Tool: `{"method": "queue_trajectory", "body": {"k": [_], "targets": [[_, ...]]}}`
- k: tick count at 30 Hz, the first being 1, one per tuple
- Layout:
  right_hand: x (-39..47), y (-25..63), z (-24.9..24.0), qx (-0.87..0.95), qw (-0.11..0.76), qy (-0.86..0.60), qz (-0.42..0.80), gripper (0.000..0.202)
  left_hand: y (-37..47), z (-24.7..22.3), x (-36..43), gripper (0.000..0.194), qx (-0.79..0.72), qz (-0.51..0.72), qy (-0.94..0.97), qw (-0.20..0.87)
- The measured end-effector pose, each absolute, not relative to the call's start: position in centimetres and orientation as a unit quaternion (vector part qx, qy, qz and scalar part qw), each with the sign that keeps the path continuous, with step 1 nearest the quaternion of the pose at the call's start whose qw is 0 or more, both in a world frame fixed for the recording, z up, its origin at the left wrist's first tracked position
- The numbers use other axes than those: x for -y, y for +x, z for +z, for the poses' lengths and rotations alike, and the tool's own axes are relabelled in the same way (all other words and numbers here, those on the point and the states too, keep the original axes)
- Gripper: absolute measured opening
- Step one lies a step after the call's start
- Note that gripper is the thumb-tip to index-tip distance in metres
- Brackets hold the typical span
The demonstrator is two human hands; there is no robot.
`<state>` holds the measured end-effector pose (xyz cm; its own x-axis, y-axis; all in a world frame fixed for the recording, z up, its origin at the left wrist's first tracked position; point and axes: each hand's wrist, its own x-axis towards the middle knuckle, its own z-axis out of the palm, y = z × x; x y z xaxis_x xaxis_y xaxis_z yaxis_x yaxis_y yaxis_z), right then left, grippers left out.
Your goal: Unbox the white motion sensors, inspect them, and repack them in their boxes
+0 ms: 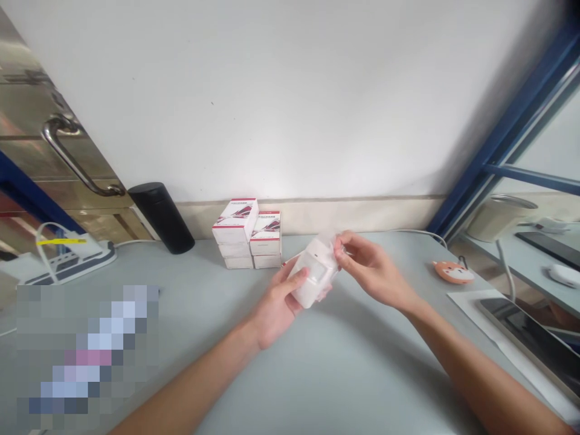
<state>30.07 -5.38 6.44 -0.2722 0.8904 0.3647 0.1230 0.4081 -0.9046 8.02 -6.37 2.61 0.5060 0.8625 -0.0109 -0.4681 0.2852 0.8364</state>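
Observation:
My left hand (274, 308) is closed around a white motion detector (310, 291), its thumb lying across the front. The detector is tilted and has a small dark spot near its top and a squarish window. A thin clear plastic bag (326, 243) is about its upper end. My right hand (378, 275) pinches the bag's edge between thumb and fingers at the upper right. Behind the left fingers shows a sliver of something red and white that I cannot make out. Just beyond the left hand stand several stacked white boxes (235, 234) with red trim.
A black cylinder (162, 217) stands against the wall. At the left are a power strip (72, 263) and a blurred-out flat object (90, 350). On the right lie an orange animal-face case (454, 272) and a dark-screened device (528, 332) on white paper. A blue-framed glass panel (502, 145) borders that side.

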Motion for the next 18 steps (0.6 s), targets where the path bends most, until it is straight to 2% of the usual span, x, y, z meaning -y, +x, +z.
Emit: {"method": "queue_trajectory", "body": {"k": [6, 11, 16, 18], "targets": [[4.1, 31.0, 5.9, 0.591, 0.548, -0.405, 0.432, 0.032, 8.4, 3.2, 7.0, 0.054, -0.215, 0.371, 0.433, 0.793], [2.5, 32.2, 5.5, 0.517, 0.618, -0.416, 0.422, 0.038, 8.6, 3.3, 7.2, 0.047, -0.253, 0.328, 0.425, 0.805], [0.0, 35.3, 4.2, 0.407, 0.717, -0.464, 0.325, 0.042, 8.2, 3.3, 7.1, 0.051, -0.263, 0.323, 0.424, 0.804], [-1.3, 37.1, 2.9, 0.399, 0.687, -0.547, 0.262, 0.039, 8.0, 3.4, 7.1, 0.052, -0.247, 0.332, 0.404, 0.816]]}}
